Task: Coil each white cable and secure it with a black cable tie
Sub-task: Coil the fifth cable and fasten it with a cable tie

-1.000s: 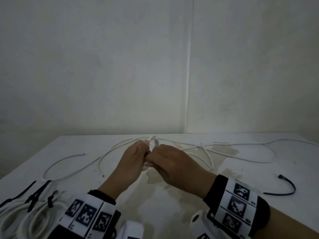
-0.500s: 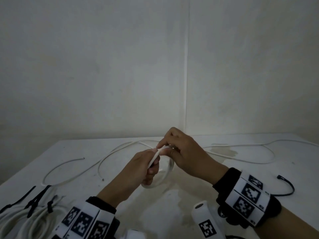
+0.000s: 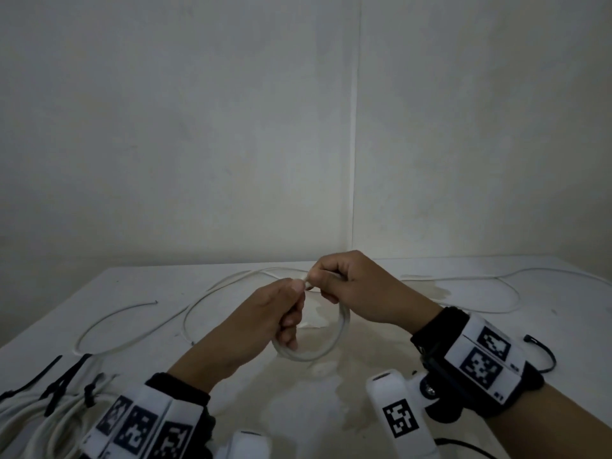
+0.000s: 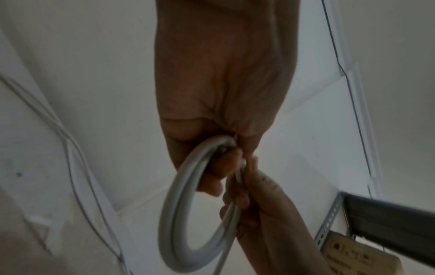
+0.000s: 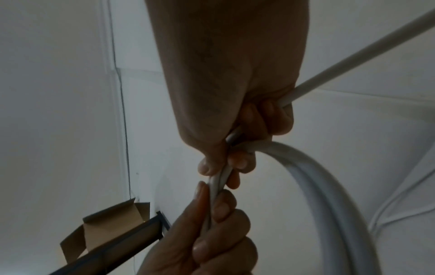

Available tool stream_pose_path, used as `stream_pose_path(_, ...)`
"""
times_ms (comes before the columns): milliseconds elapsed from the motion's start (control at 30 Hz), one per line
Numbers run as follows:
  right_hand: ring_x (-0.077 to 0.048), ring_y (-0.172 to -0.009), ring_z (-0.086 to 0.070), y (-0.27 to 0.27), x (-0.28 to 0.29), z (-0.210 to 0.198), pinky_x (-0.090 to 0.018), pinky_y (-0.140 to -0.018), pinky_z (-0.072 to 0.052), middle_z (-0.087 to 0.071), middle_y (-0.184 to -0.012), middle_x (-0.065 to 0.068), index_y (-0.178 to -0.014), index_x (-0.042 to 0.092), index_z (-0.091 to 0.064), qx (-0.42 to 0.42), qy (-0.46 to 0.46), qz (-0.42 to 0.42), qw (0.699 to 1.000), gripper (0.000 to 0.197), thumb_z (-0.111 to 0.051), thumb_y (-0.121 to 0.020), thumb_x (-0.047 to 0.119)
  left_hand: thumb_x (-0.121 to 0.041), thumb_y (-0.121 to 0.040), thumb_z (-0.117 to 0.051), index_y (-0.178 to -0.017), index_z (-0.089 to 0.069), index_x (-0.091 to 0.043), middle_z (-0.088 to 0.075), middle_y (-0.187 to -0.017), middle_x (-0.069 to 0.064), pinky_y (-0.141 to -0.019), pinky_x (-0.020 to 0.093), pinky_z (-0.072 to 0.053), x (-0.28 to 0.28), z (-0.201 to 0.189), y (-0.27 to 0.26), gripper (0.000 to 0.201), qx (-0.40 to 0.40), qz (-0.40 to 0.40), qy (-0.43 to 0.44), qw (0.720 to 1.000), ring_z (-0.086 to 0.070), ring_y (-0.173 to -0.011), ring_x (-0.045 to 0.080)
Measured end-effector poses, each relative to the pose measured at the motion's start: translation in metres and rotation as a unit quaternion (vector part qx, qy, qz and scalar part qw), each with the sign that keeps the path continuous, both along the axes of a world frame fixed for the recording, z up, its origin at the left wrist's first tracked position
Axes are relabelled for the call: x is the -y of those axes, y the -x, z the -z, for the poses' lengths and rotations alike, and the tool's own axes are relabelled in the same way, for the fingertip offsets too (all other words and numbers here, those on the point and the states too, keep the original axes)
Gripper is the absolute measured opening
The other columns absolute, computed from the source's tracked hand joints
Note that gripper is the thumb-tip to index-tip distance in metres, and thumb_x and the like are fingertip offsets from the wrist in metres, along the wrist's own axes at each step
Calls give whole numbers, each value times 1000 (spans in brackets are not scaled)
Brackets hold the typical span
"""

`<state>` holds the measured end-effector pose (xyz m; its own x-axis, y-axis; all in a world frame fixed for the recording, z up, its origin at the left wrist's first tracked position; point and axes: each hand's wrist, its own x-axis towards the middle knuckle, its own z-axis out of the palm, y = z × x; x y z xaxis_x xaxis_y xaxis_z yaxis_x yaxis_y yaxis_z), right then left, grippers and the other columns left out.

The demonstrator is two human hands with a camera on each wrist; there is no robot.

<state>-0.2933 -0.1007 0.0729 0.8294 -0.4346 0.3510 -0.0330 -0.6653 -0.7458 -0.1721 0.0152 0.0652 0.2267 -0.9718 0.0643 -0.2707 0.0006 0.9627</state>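
A small coil of white cable (image 3: pixel 334 342) hangs above the white table (image 3: pixel 298 409), held up by both hands. My left hand (image 3: pixel 281 313) grips the coil's top (image 4: pixel 202 158) with curled fingers. My right hand (image 3: pixel 344 283) pinches the same cable (image 5: pixel 221 178) beside the left thumb, and a free length (image 5: pixel 353 55) runs out past its wrist. The loose rest of the cable (image 3: pixel 510 293) trails over the table's far side. A black cable tie (image 3: pixel 546 356) lies curved at the right, behind my right wrist.
Bundled white cables (image 3: pixel 36 422) with black ties (image 3: pixel 59 382) lie at the near left edge. Another loose white cable (image 3: pixel 109 323) loops across the left of the table. A plain wall (image 3: pixel 298 127) rises behind the table's far edge.
Both hands have lifted from the tabletop. The cable between them has gone from a small bunch to a round hanging loop, and my right hand has risen and shifted slightly right.
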Motion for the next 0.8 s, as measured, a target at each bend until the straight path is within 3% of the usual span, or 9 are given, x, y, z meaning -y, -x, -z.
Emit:
stream_pose_path(67, 0, -45, -42, -1, -1, 0, -12, -52, -34, -48, -51, 9, -70, 27, -60, -8, 5, 4, 1000, 25, -50, -93, 23, -30, -97, -34, -69, -39, -12, -34, -49, -11, -48, 19, -40, -1, -1, -2, 33, -4, 8, -12, 1000, -33, -43, 6)
stream_pose_path(200, -3, -47, -40, -3, -1, 0, -13, -51, -34, -50, -48, 11, -72, 23, -62, 19, -21, 7, 1000, 26, -49, -94, 22, -31, -97, -37, -64, -35, -16, -23, -49, -10, -39, 16, -22, 1, -3, 3, 36, -55, -31, 8, 998, -18, -42, 6)
stream_pose_path(300, -12, -52, -38, -1, -1, 1, -20, -53, -31, -55, -58, -3, -73, 7, -64, 33, -34, 2, 999, 34, -45, -96, 23, -29, -97, -37, -61, -34, -16, -22, -47, -9, -37, 16, -18, 2, -1, 5, 38, -101, -59, 30, 993, -16, -38, 5)
stream_pose_path(400, 2, -46, -46, 4, 0, 3, -9, -51, -35, -60, -66, 3, -78, 2, -64, 57, -48, 18, 997, 32, -42, -97, 15, -26, -97, -35, -61, -34, -15, -21, -44, -10, -35, 16, -14, 1, -4, 1, 37, -173, -85, 61, 979, -15, -35, 3)
stream_pose_path(467, 6, -46, -47, 6, 6, 9, -7, -51, -35, -64, -75, -2, -78, 10, -65, 74, -42, 45, 995, 30, -42, -97, 13, -25, -97, -35, -60, -34, -15, -21, -42, -10, -35, 13, -12, 1, -5, -6, 38, -205, -107, 87, 969, -14, -33, 2)
stream_pose_path(533, 2, -45, -41, 8, 15, 20, -7, -50, -32, -58, -67, -4, -88, 22, -65, 76, -24, 75, 994, 27, -42, -97, 13, -25, -97, -35, -60, -34, -15, -21, -41, -10, -33, 12, -13, 1, -6, -15, 39, -234, -135, 116, 956, -15, -31, 2)
stream_pose_path(633, 3, -50, -44, 11, 30, 37, -7, -55, -34, -47, -58, 6, -111, 13, -65, 58, 6, 127, 990, 26, -44, -96, 12, -27, -97, -35, -60, -34, -16, -23, -38, -12, -30, 13, -14, -1, -7, -32, 39, -281, -176, 162, 929, -17, -29, 1)
stream_pose_path(733, 14, -63, -50, 13, 38, 53, -3, -66, -36, -53, -70, 17, -119, 13, -61, 49, 87, 158, 982, 28, -46, -95, 14, -28, -97, -36, -61, -34, -17, -24, -37, -12, -29, 14, -15, -2, -5, -46, 38, -291, -214, 191, 913, -18, -28, 1)
stream_pose_path(800, 6, -72, -52, 11, 41, 64, -9, -72, -37, -59, -80, 9, -125, 16, -56, 35, 169, 151, 973, 31, -46, -96, 16, -27, -97, -36, -61, -34, -17, -24, -37, -12, -29, 14, -15, -2, -5, -53, 37, -293, -239, 206, 902, -17, -28, 2)
